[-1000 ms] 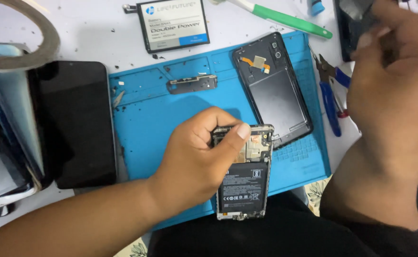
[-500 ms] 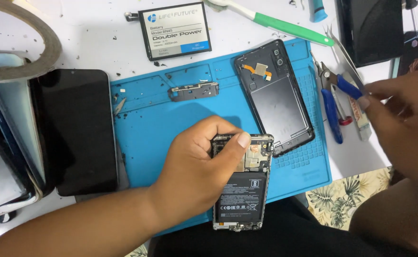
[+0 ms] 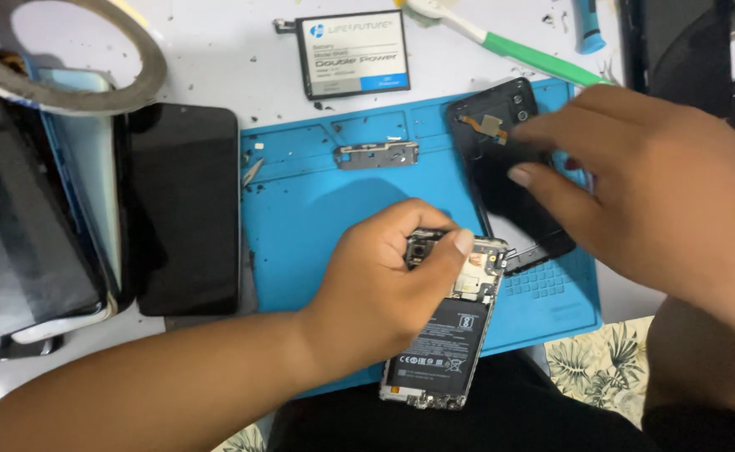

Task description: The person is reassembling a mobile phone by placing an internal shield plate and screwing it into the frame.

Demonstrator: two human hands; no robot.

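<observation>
Right hand (image 3: 660, 197) has swung, fingers loose, over the back cover (image 3: 501, 180); left hand (image 3: 384, 285) grips the opened phone (image 3: 447, 335).

A spare battery (image 3: 353, 54) with a white and black label lies on my white surface (image 3: 216, 50), above the blue mat (image 3: 317, 226). A small metal bracket (image 3: 377, 155) rests on the mat. A dark phone (image 3: 185, 208) lies face-up left of the mat. A green-handled toothbrush (image 3: 510, 46) sits at the top. A grey tape roll (image 3: 66, 63) occupies the upper left corner.
</observation>
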